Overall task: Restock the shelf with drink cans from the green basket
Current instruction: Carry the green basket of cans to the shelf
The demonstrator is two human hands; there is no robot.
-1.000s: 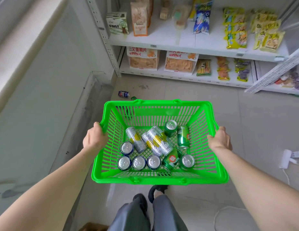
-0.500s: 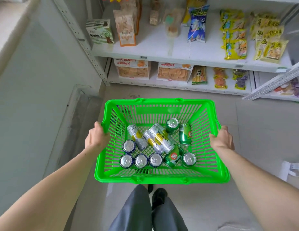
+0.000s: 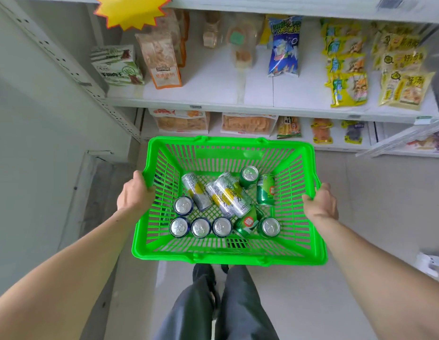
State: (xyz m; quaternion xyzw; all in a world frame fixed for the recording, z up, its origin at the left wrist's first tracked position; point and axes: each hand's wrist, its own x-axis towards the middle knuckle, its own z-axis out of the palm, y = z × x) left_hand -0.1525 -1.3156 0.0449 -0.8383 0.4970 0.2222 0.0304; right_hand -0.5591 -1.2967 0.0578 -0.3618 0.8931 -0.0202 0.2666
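Drink cans point(image 3: 223, 204) lie jumbled in the green basket point(image 3: 228, 258) at frame centre, carried level by a left hand point(image 3: 133, 195) and right hand point(image 3: 321, 203) clamped on opposite rims, facing the snack shelf point(image 3: 238, 104) above.

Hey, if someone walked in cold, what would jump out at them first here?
The bright green basket at centre, gripped at its side rims by the left hand and right hand, with drink cans jumbled inside. Then the yellow starburst sign top left, above snack packets on the white shelf.
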